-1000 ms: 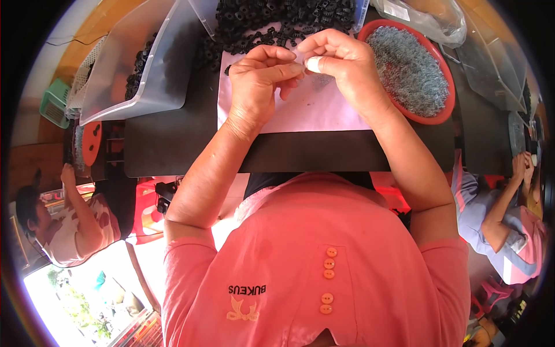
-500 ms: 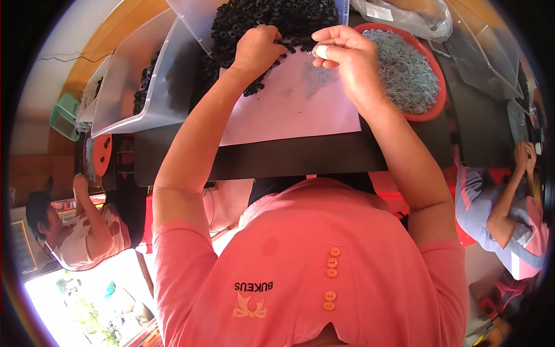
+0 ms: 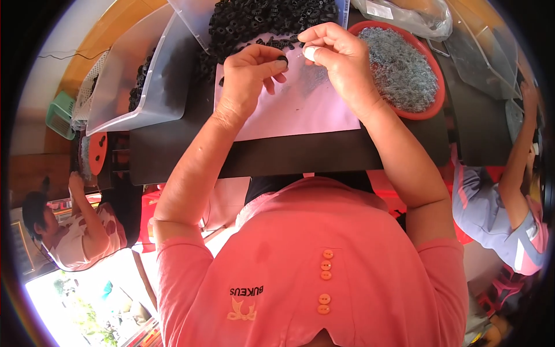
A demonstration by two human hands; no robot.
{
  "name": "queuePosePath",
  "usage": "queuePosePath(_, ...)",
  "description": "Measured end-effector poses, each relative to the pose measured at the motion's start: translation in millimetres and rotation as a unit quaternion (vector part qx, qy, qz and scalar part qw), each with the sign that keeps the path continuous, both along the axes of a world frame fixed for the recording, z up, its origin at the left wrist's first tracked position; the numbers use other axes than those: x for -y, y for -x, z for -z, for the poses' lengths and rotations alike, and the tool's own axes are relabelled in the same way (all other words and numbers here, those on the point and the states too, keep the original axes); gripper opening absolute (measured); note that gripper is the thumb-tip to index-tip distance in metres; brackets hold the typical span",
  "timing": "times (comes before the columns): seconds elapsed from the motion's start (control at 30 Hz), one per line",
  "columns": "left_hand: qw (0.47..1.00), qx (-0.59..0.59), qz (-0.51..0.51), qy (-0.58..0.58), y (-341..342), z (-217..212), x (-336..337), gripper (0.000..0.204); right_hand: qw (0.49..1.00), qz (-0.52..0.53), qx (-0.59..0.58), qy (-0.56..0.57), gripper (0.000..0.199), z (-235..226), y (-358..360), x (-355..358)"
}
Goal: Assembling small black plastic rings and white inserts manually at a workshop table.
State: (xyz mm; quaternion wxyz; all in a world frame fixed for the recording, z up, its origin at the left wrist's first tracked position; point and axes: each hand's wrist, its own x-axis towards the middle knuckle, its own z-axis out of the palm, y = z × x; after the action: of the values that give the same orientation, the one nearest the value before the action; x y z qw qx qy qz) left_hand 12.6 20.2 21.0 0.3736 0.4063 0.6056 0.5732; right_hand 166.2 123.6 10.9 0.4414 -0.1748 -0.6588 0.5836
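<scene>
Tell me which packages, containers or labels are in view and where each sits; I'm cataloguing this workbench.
Clear plastic bag: top right, crumpled, with a small white label.
Red round tray: right of the pink sheet, heaped with small grey metal parts.
Clear plastic bin: left, tilted, holding black parts.
Green basket: far left, latticed.
Left hand: fingers pinching a small black part.

Matt black rubbery ring point(image 3: 282, 58), paper sheet point(image 3: 300, 107)

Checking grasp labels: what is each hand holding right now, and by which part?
Left hand pinches a small black ring-shaped part by its rim, thumb against fingertips. Right hand is pinched shut beside it; whatever it holds is too small to tell.
</scene>
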Motion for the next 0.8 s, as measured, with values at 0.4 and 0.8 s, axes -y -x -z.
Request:
queuePosePath(0.4,0.998,0.052,-0.001,-0.027,-13,15,13,0.015,0.980,0.019,0.055,-0.191,0.018,2,6,12)
queuePosePath(0.8,0.976,0.178,-0.085,-0.093,9,17,12,0.009,0.906,0.103,0.071,-0.404,0.029,10,17,15)
